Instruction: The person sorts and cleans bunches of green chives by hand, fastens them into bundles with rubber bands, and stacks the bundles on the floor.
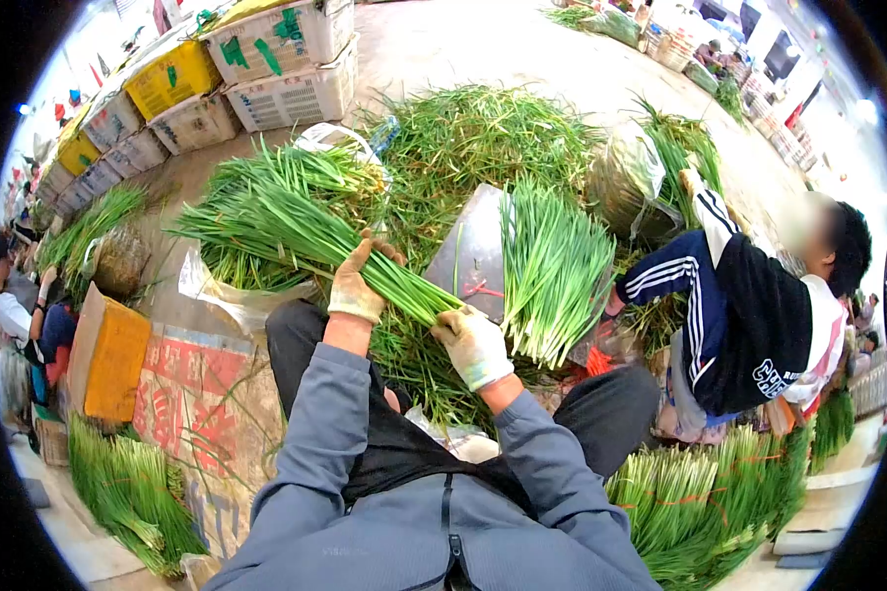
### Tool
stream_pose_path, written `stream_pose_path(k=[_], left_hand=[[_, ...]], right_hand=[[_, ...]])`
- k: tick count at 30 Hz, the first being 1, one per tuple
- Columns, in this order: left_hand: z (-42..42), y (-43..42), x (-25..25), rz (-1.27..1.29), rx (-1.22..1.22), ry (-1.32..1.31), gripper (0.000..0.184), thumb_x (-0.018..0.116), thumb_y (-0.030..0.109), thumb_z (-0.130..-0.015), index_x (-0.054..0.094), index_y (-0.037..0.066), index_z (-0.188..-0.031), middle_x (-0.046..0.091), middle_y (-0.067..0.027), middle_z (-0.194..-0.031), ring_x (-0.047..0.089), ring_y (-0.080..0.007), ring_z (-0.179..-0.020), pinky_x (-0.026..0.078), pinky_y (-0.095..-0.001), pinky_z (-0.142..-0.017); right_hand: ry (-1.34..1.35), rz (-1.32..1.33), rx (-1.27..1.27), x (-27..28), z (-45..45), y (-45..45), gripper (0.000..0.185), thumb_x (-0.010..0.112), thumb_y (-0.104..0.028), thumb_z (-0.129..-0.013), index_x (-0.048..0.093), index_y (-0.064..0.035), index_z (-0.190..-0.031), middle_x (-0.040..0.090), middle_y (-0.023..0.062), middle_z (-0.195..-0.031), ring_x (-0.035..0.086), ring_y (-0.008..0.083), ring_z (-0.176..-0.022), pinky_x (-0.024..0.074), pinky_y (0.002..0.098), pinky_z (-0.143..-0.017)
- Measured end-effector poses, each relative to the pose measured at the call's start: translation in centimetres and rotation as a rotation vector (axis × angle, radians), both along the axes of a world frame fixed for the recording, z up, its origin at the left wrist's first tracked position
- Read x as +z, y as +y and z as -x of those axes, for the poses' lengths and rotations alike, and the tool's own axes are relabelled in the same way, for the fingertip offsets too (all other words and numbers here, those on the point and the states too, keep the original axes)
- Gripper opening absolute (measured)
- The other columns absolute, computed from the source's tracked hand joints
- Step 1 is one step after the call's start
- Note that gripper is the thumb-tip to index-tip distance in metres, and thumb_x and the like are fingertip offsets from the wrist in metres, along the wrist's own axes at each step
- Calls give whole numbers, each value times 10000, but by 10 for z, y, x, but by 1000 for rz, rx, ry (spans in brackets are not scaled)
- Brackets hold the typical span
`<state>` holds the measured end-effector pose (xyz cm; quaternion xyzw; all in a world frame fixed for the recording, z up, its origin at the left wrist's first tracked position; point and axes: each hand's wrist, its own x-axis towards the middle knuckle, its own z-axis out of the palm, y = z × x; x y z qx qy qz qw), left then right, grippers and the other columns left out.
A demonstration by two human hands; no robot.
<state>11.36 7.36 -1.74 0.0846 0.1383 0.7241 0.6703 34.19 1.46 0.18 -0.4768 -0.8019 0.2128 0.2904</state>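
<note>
A long bunch of green garlic chives (335,241) lies slantwise across my lap, leaves toward the upper left and pale stem ends by my right hand. My gloved left hand (358,279) is wrapped round the middle of the bunch. At the stem ends, my gloved right hand (471,345) is closed on the chives. Just right of it, a trimmed pile of chives (557,266) rests on a grey board (468,241), with a red strip (483,289) beside the pile. Behind my left hand lies a looser heap of chives (237,197).
A large heap of loose leaves (493,128) covers the floor ahead. Stacked crates (286,69) stand at the upper left. Close on my right sits a person in a black top (759,325). Tied chive bundles (700,492) lie at lower right, others (128,492) at lower left.
</note>
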Motion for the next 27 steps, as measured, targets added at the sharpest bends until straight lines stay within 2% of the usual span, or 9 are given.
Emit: stream_pose_path(k=[3, 4, 5, 8, 12, 19, 22, 25, 27], left_hand=[[1, -6, 4, 91, 1, 1, 344, 775, 125, -859, 666, 105, -1184, 689, -66, -946, 675, -263, -905, 544, -500, -886], [0, -7, 6, 71, -13, 19, 375, 773, 119, -863, 656, 113, -1219, 692, -66, -954, 677, -264, -907, 545, -501, -890], [-1, -8, 7, 71, -14, 19, 375, 773, 119, -863, 656, 113, -1219, 692, -66, -954, 677, -264, -907, 545, -501, -890], [1, -11, 12, 96, -54, 57, 402, 770, 119, -868, 639, 114, -1248, 691, -62, -955, 678, -260, -904, 546, -491, -897], [9, -12, 11, 149, -17, 69, 436, 774, 126, -864, 621, 105, -1271, 690, -62, -942, 679, -252, -885, 557, -474, -876], [-22, -20, 19, 220, -5, 377, 378, 756, 32, -824, 640, 67, -1182, 682, -78, -929, 680, -247, -781, 592, -404, -723], [-37, -27, 19, 176, -50, 502, 350, 746, 16, -806, 658, 60, -1142, 685, -64, -927, 680, -245, -771, 591, -395, -711], [-25, -22, 8, 257, -63, 403, 312, 744, 18, -803, 672, 55, -1104, 684, -66, -932, 680, -247, -773, 590, -401, -715], [-11, -20, 11, 245, -39, 299, 252, 739, 44, -822, 674, 63, -1065, 683, -85, -915, 679, -271, -786, 590, -437, -748]], right_hand=[[99, 181, 92, -5, -6, 1, 198, 712, -249, -862, 727, -104, -995, 684, 140, -907, 666, 336, -871, 539, 420, -776], [112, 56, 140, -10, -7, 3, 153, 712, -150, -891, 719, -38, -996, 694, 110, -796, 675, 227, -689, 531, 322, -646], [112, 56, 139, -14, -8, 3, 153, 712, -150, -891, 719, -38, -996, 694, 110, -796, 675, 227, -689, 531, 322, -646], [583, 633, -93, 12, -9, -3, 141, 650, -121, -973, 687, 0, -1035, 645, 13, -747, 604, 75, -601, 496, 237, -556], [1000, 692, -63, 21, -26, -10, 161, 672, -99, -940, 675, 18, -1051, 656, 51, -738, 612, 127, -569, 501, 272, -532], [656, 732, 16, 47, -9, -8, 183, 645, -128, -957, 666, 40, -1026, 650, 45, -701, 609, 114, -571, 487, 263, -521], [920, 757, 83, 71, -10, -5, 157, 636, -111, -950, 655, 33, -1011, 617, 49, -723, 566, 114, -549, 454, 258, -501], [1222, 856, 261, 91, -40, -17, 107, 655, -64, -894, 628, 24, -948, 567, 70, -703, 491, 129, -505, 398, 262, -457], [1030, 901, 453, 69, -68, -22, 130, 680, -26, -827, 635, 38, -930, 581, 88, -703, 517, 149, -511, 418, 271, -462]])
